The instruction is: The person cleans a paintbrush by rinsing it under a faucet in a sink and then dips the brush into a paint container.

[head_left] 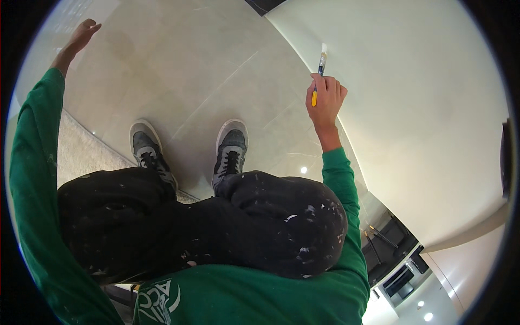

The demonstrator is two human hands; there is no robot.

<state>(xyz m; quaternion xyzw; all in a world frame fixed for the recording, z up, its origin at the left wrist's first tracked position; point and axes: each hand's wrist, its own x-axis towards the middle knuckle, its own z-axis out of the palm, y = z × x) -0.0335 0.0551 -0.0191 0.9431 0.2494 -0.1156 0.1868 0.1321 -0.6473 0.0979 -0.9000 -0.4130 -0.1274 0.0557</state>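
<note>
My right hand (326, 103) is closed around the handle of a small paintbrush (323, 64) with a yellow handle end. White paint covers the bristle tip, which meets the pale wall (411, 108) near its lower edge. Out to the far left, my left hand (82, 37) is held away from my body. Its fingers are loosely bent and a little apart, with nothing visible in them.
Glossy grey floor tiles (184, 70) with light veins lie under my shoes (232, 146). A light rug (81, 146) lies at the left. Dark furniture (387, 241) stands at the lower right, and a dark object (506, 160) is on the wall's right side.
</note>
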